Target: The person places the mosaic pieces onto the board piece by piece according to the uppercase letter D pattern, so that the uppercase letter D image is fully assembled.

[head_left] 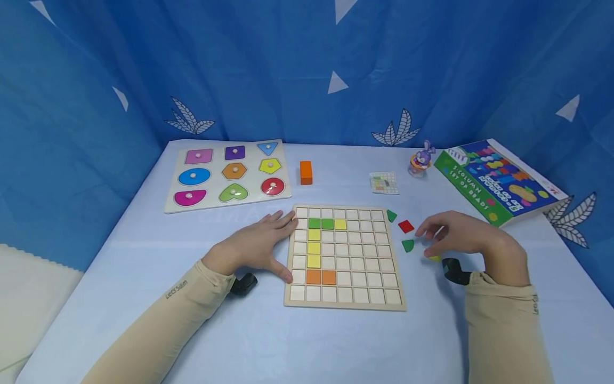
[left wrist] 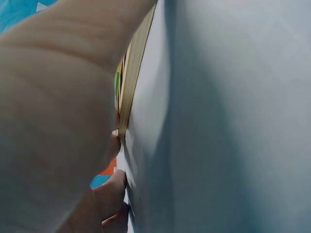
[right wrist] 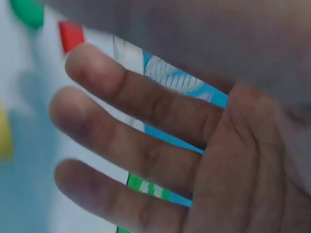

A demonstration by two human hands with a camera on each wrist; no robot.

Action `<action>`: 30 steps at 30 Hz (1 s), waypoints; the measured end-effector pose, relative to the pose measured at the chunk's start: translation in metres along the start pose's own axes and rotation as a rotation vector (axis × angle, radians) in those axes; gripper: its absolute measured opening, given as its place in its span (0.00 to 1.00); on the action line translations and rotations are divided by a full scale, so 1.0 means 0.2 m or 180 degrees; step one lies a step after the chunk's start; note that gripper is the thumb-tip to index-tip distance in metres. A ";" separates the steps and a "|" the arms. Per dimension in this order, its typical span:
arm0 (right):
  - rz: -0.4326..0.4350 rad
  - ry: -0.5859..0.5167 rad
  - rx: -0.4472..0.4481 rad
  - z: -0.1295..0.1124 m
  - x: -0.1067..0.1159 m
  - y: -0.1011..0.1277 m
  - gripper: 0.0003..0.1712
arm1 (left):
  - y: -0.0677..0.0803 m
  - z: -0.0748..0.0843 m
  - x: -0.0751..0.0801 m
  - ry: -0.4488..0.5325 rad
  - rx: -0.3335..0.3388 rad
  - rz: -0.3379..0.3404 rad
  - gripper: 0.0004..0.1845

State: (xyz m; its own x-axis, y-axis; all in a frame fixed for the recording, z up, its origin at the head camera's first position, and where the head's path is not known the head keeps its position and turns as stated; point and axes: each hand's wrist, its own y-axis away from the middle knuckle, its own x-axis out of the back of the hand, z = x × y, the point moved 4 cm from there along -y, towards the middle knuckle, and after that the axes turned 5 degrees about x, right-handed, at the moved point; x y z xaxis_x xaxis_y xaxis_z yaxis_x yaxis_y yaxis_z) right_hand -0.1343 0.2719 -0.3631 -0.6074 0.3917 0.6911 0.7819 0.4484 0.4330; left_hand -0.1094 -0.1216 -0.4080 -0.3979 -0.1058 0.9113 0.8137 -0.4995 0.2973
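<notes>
Left hand (head_left: 256,246) rests flat, fingers straight, against the grid board's (head_left: 345,304) left edge; right hand (head_left: 462,234), fingers loosely curled and empty, hovers above a yellow tile (head_left: 434,258) on the tabletop (head_left: 336,341).

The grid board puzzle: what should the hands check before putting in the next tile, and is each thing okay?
1. Grid board held steady: ok, the left hand rests flat against its left edge.
2. Free squares left: ok, most squares are bare; only green, yellow and orange tiles fill a few.
3. Loose pieces within reach: ok, the red piece and green piece lie beside the right hand.
4. Right hand holding a piece: cannot tell; a yellow piece shows under its fingers.
5. Pattern card visible: ok, it lies behind the board.
</notes>
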 end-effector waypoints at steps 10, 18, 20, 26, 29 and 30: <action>-0.0086 -0.0147 -0.0641 0.20 0.00 0.03 0.30 | 0.01 -0.01 0.00 0.0029 0.0048 -0.0012 0.74; -0.0100 -0.0053 -0.0748 0.20 -0.03 -0.01 0.26 | 0.01 0.00 0.00 0.0043 0.0037 -0.0009 0.74; -0.0095 -0.0034 -0.0751 0.20 -0.03 -0.01 0.25 | 0.01 0.00 0.01 0.0052 0.0026 -0.0003 0.74; -0.0096 -0.0048 -0.0795 0.21 -0.03 -0.01 0.23 | 0.00 0.01 0.01 0.0050 0.0020 -0.0004 0.74; -0.0108 -0.0066 -0.0767 0.21 -0.02 0.00 0.23 | 0.00 0.01 0.01 0.0037 0.0037 -0.0015 0.74; -0.0111 -0.0065 -0.0748 0.21 -0.02 0.00 0.23 | 0.00 0.01 0.01 0.0036 0.0042 -0.0016 0.74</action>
State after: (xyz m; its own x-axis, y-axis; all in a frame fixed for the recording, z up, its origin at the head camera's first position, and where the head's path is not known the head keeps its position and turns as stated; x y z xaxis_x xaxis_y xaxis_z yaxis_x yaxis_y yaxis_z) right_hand -0.1381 0.3038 -0.3894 -0.6355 0.3964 0.6626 0.7701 0.2636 0.5809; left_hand -0.1092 -0.1200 -0.4058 -0.4067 -0.1130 0.9066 0.8172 -0.4886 0.3057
